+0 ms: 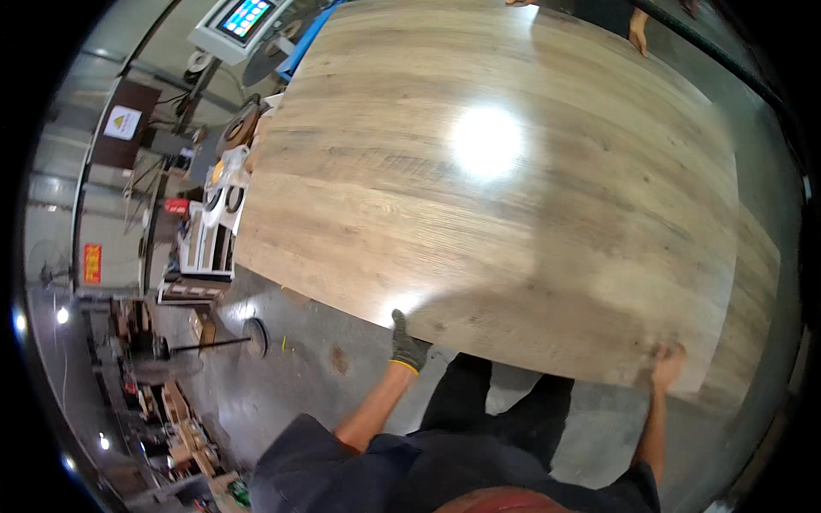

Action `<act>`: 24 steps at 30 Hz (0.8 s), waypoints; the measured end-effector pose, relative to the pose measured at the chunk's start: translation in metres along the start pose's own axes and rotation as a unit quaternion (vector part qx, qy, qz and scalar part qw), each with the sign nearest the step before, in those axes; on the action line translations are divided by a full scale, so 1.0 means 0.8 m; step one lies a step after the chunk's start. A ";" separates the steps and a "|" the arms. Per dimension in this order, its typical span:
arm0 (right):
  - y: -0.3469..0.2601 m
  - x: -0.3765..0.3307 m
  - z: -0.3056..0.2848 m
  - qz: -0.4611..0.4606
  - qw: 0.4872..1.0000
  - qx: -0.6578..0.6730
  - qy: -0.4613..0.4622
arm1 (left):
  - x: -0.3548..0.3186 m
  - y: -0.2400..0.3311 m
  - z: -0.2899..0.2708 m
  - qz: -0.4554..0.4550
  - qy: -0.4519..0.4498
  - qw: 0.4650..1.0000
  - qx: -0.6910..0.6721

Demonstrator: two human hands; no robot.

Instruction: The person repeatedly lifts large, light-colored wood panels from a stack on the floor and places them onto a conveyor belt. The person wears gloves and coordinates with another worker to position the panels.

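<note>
A large wood-grain panel (385, 197) spreads across most of the view in front of me. My left hand (410, 346), in a dark glove with a yellow cuff, grips its near edge: the thumb lies on top and the fingers are hidden underneath. Bare and slightly blurred, my right hand (668, 365) is closed on the same edge close to the right corner. Beneath the right side shows a second wood-grain panel (753, 299). At the far edge, a co-worker's hand (639, 41) touches the panel.
A control screen (245, 19) on an arm stands at the far left. Beside the panel's left edge is a white cabinet (205, 244) carrying tape rolls and loose items. A pedestal fan (171, 368) and stacked wood pieces (184, 427) are on the floor at left.
</note>
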State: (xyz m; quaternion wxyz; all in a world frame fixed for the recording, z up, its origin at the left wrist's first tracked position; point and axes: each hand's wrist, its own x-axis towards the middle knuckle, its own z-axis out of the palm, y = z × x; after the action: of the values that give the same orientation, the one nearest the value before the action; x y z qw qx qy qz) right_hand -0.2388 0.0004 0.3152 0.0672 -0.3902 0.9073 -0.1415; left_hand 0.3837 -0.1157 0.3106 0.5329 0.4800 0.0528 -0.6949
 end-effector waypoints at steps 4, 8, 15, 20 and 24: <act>0.314 0.151 0.064 0.186 0.976 -0.112 -0.021 | -0.005 -0.020 0.019 0.034 -0.053 0.998 -0.010; 0.456 0.225 0.093 0.291 0.953 -0.069 -0.052 | -0.009 -0.032 0.020 0.056 0.057 0.996 0.035; 0.579 0.271 0.097 0.205 0.914 0.330 -0.118 | 0.009 -0.082 0.017 0.077 0.079 0.991 0.073; 0.559 0.236 0.045 0.239 0.953 0.178 -0.055 | -0.012 -0.058 0.032 0.074 0.091 0.985 0.129; 0.524 0.195 -0.042 0.240 0.946 0.205 -0.074 | -0.023 -0.037 0.032 0.068 0.079 0.984 0.144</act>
State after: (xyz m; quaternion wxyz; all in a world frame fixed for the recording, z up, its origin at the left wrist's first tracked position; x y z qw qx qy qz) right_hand -0.6426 0.1684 0.2160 0.2444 -0.1482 0.9179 -0.2753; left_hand 0.3440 -0.1055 0.3247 0.4985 0.6073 -0.0386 -0.6174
